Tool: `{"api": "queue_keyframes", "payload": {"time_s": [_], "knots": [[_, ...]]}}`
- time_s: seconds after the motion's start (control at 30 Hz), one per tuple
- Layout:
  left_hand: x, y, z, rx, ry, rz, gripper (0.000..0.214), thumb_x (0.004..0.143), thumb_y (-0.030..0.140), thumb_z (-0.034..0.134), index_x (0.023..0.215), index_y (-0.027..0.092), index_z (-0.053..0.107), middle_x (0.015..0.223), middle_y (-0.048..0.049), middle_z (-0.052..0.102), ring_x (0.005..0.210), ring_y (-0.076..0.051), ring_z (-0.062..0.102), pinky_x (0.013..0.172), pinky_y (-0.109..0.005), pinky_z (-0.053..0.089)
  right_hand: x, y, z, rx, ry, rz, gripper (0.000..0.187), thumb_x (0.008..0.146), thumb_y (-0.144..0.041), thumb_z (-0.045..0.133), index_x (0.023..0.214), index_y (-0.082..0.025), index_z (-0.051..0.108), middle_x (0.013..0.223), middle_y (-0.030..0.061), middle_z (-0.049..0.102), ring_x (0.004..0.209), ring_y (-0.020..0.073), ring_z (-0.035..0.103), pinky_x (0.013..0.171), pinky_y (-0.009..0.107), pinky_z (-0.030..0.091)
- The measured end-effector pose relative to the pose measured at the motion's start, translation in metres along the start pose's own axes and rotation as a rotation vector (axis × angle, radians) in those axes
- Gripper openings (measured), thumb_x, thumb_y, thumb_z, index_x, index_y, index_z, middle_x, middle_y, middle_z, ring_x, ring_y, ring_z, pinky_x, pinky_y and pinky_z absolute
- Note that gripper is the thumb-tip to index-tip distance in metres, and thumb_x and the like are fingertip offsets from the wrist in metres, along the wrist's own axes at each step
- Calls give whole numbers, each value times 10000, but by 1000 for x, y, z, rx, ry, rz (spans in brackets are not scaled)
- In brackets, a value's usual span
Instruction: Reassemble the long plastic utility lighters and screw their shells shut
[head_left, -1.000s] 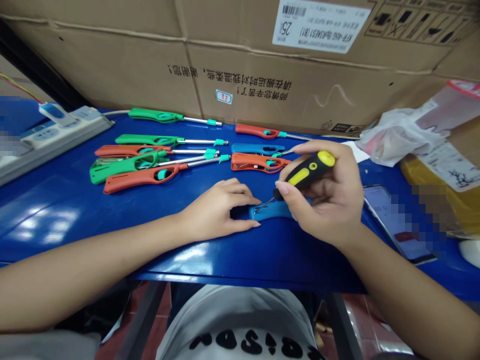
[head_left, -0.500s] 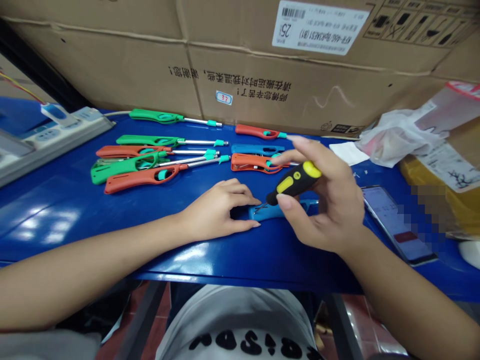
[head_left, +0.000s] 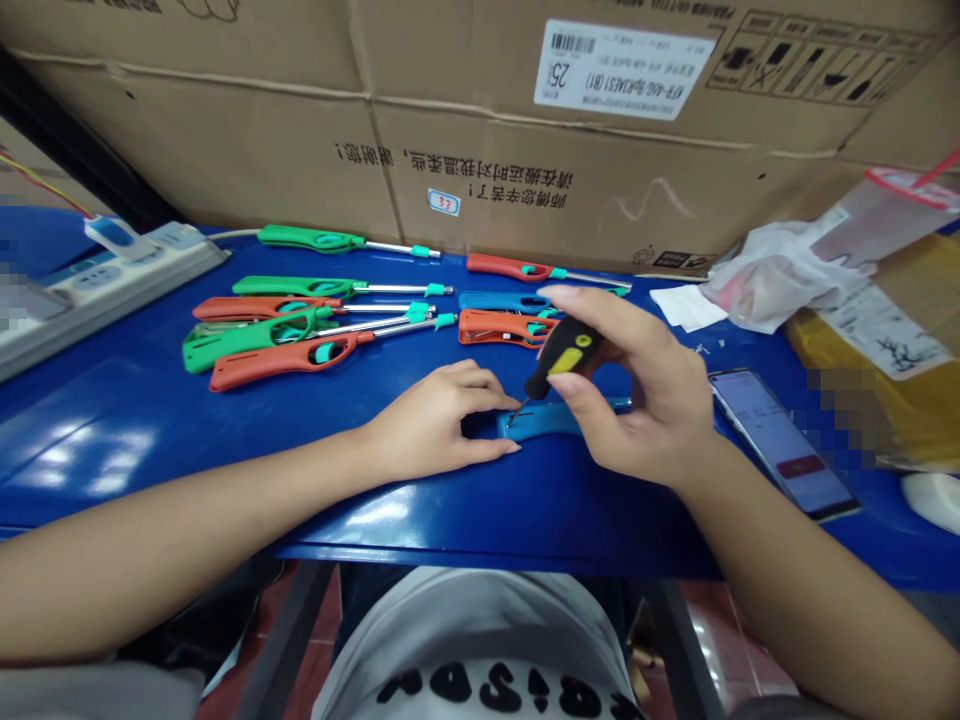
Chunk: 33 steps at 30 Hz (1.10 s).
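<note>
A blue long-nosed gas lighter (head_left: pixel 551 421) lies on the blue table in front of me. My left hand (head_left: pixel 450 420) pinches its handle end, thumb on the near side and fingers on the far side. Between the fingertips of my right hand (head_left: pixel 649 395) is a screwdriver (head_left: pixel 568 352) with a black and yellow handle. Its thin shaft slants down to the left, and the tip meets the lighter's handle near my left fingertips. Part of the lighter's metal tube is hidden behind my right hand.
Several green and orange lighters (head_left: pixel 292 358) lie at the left. Red, blue and orange ones (head_left: pixel 495 327) lie beyond my hands. A cardboard box (head_left: pixel 450 120) stands behind. A power strip (head_left: pixel 135 270) is at left; a phone (head_left: pixel 784 440) and bagged cup (head_left: pixel 772 280) are at right.
My right hand has moved slightly left and tilted the screwdriver, so its handle stands steeper. My left hand and the blue lighter stay in place.
</note>
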<state>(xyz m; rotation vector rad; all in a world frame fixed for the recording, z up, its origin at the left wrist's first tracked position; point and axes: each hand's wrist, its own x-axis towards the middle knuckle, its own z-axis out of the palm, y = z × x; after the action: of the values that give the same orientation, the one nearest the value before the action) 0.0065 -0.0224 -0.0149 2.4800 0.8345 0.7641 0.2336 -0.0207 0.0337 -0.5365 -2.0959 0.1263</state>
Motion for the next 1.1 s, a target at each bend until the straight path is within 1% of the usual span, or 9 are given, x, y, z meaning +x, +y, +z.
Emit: {"api": "queue_keyframes", "payload": {"time_s": [0.1, 0.27, 0.43, 0.6, 0.7, 0.77, 0.9, 1.03, 1.1], "knots": [[0, 1, 0, -3, 1, -4, 329, 888, 370, 776, 1149, 172, 747, 1009, -68, 737, 949, -218, 658, 894, -368, 538, 1, 3, -2, -67, 71, -39, 551, 880, -231, 754, 1397, -329, 591, 1193, 25, 762, 973, 246, 758, 832, 389, 671], [0, 1, 0, -18, -27, -28, 325, 893, 391, 769, 1138, 178, 748, 1036, -72, 733, 963, -219, 662, 909, -376, 535, -1, 8, -2, 32, -32, 55, 603, 959, -246, 602, 1529, -356, 440, 1444, 59, 634, 1051, 275, 748, 765, 429, 675], [0, 1, 0, -9, -7, -11, 329, 893, 382, 766, 1146, 171, 746, 1008, -71, 729, 942, -220, 653, 888, -376, 536, -3, 8, 3, -51, 166, -17, 558, 836, -346, 807, 1359, -348, 613, 1159, 24, 775, 864, 250, 769, 658, 377, 670], [0, 0, 1, -7, -20, -17, 324, 882, 387, 779, 1122, 170, 750, 1016, -68, 727, 941, -219, 656, 895, -375, 532, -2, 2, 1, 81, 12, 83, 529, 956, -322, 624, 1475, -335, 520, 1358, 60, 684, 1040, 275, 750, 776, 436, 673], [-1, 0, 1, -6, -8, -14, 332, 884, 385, 776, 1143, 178, 745, 1027, -70, 737, 961, -226, 660, 902, -378, 535, 1, -1, -1, -37, 93, 27, 503, 881, -247, 747, 1358, -334, 615, 1201, 34, 752, 1011, 258, 749, 856, 419, 659], [0, 0, 1, -10, -12, -17, 333, 888, 387, 771, 1147, 178, 745, 1041, -74, 738, 974, -230, 663, 908, -380, 535, 3, -2, -2, -82, 91, 58, 489, 883, -252, 750, 1350, -317, 620, 1175, 38, 757, 1006, 255, 743, 872, 417, 651], [0, 0, 0, -17, -31, -24, 329, 894, 389, 767, 1140, 170, 747, 1043, -78, 731, 969, -224, 665, 911, -373, 529, 1, -1, -2, 31, -72, 152, 604, 985, -258, 563, 1558, -330, 389, 1432, 66, 633, 1076, 259, 724, 794, 416, 668], [1, 0, 1, -8, -7, 4, 337, 885, 359, 778, 1147, 147, 748, 1003, -75, 728, 935, -222, 653, 886, -367, 526, 0, -1, 0, -86, 46, 37, 592, 896, -272, 744, 1439, -365, 528, 1254, 26, 737, 916, 238, 747, 734, 378, 672], [0, 0, 1, -9, -7, 8, 344, 883, 358, 780, 1148, 141, 748, 1001, -75, 724, 934, -224, 651, 883, -371, 526, 0, -1, 0, -93, 45, -5, 583, 906, -257, 733, 1446, -339, 529, 1215, 30, 753, 916, 235, 750, 763, 377, 670]]}}
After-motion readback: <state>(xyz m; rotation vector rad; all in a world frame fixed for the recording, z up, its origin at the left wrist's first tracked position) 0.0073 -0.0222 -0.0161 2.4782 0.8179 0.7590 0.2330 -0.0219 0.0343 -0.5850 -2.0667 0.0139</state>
